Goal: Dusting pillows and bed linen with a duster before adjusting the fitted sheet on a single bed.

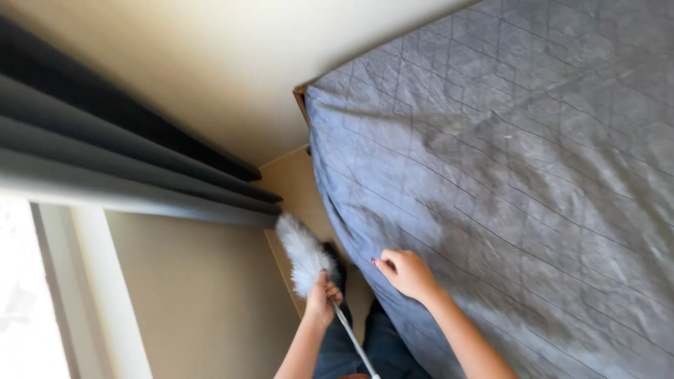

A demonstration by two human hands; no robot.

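At the far left a bright window (21,295) shows beside one dark grey curtain (105,161) hanging in several folds, with a beige wall (203,295) below it. One white fluffy duster (302,254) sits in the narrow gap between that wall and the bed, just off the bed's near edge. Its long axis runs on a slant: the fluffy head points up and to the left, toward the curtain's lower end, and the thin pale handle (354,344) trails down and to the right toward the person's body. The left hand (321,298) has its fingers wrapped tight round the handle just below the fluffy head. Behind the duster lies a strip of floor (298,186) along the wall, and a dark shape beside the fluffy head is too hidden to name. Just to the right, the right hand (406,272) rests on the near edge of one grey quilted bedspread (519,168), fingers curled and seeming to pinch the fabric. The bedspread fills the right side, and one brown corner of the bed frame (302,98) shows at its far left corner.
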